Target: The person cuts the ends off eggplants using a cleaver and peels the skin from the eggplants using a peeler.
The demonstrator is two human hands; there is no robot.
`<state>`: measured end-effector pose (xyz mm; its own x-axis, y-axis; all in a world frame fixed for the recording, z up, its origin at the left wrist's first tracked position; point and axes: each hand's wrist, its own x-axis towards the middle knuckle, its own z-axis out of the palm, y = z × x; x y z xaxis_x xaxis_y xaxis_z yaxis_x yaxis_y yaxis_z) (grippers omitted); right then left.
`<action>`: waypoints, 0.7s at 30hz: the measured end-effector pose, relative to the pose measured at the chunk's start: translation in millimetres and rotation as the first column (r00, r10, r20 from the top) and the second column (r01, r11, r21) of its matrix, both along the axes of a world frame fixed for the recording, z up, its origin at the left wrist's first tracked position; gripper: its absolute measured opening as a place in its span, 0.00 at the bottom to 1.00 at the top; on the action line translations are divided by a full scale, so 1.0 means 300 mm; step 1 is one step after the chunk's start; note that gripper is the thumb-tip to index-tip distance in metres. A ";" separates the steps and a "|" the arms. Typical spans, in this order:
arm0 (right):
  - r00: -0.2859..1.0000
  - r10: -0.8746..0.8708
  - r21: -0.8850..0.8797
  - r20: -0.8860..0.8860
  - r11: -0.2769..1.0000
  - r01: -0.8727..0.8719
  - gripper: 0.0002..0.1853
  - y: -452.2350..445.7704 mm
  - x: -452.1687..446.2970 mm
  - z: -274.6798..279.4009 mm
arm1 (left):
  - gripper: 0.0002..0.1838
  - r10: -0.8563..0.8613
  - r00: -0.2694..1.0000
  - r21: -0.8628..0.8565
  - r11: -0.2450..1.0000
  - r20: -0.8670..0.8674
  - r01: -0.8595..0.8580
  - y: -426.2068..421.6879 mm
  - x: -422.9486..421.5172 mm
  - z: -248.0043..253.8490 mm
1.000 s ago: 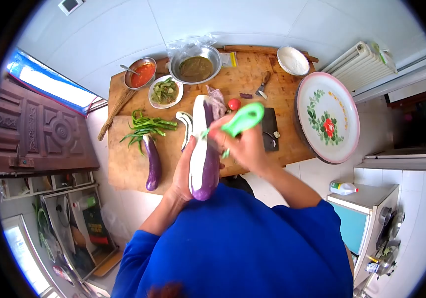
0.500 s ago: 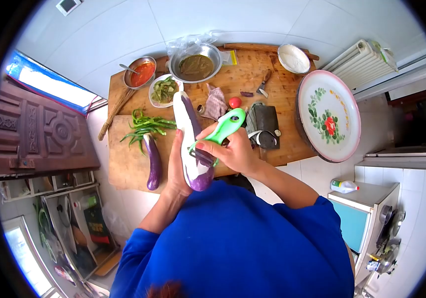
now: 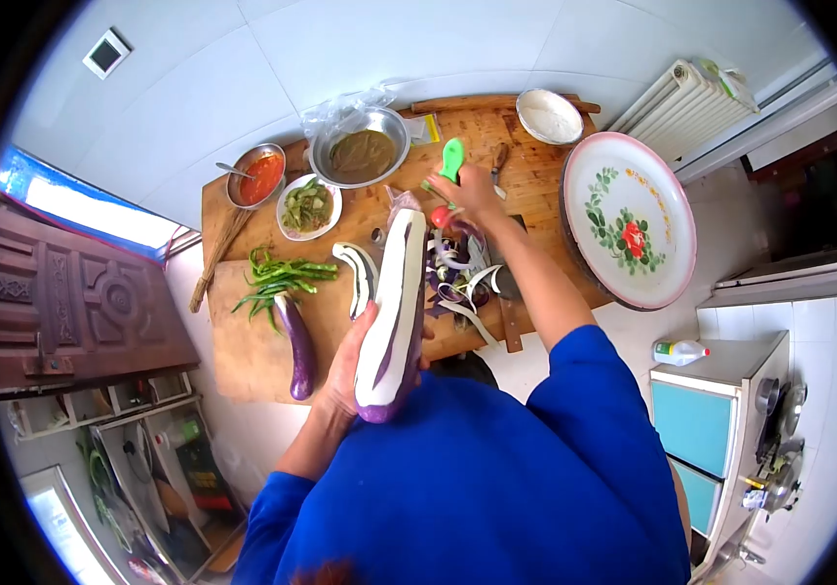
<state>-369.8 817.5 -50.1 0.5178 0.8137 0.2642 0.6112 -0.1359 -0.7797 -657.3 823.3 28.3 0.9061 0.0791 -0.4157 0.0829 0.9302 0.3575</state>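
A large eggplant (image 3: 394,322), peeled in long white strips with purple left between them and at its lower end, is gripped by my left hand (image 3: 345,366). Beyond it, over the table, my right hand (image 3: 477,195) is closed on a green peeler (image 3: 451,159). Purple and white peelings (image 3: 457,278) lie on the table just right of the eggplant, near a red tomato (image 3: 441,216). Left of the held eggplant rest a smaller striped one (image 3: 356,278) and an unpeeled purple one (image 3: 296,346).
Green peppers (image 3: 277,278) lie on a cutting board (image 3: 233,361). Behind are a bowl of red sauce (image 3: 261,179), a plate of greens (image 3: 307,207), a metal bowl (image 3: 361,156), a bowl of white powder (image 3: 549,117) and a knife (image 3: 500,166). A flowered tray (image 3: 630,219) stands at the right.
My right hand has moved away from the eggplant, up and to the right, with the peeler. More of the eggplant shows white, and the peelings on the table are now in view.
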 end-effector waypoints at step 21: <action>0.883 0.403 0.215 -0.240 0.909 -0.356 0.08 -0.237 -0.570 0.335 | 0.24 0.255 0.965 -0.073 0.963 -0.062 -0.259 0.054 0.048 0.005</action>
<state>-540.6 746.3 50.4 0.2480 0.9209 0.3007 0.3506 0.2040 -0.9140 -642.9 839.5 29.7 0.8369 0.2710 -0.4755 -0.1464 0.9480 0.2826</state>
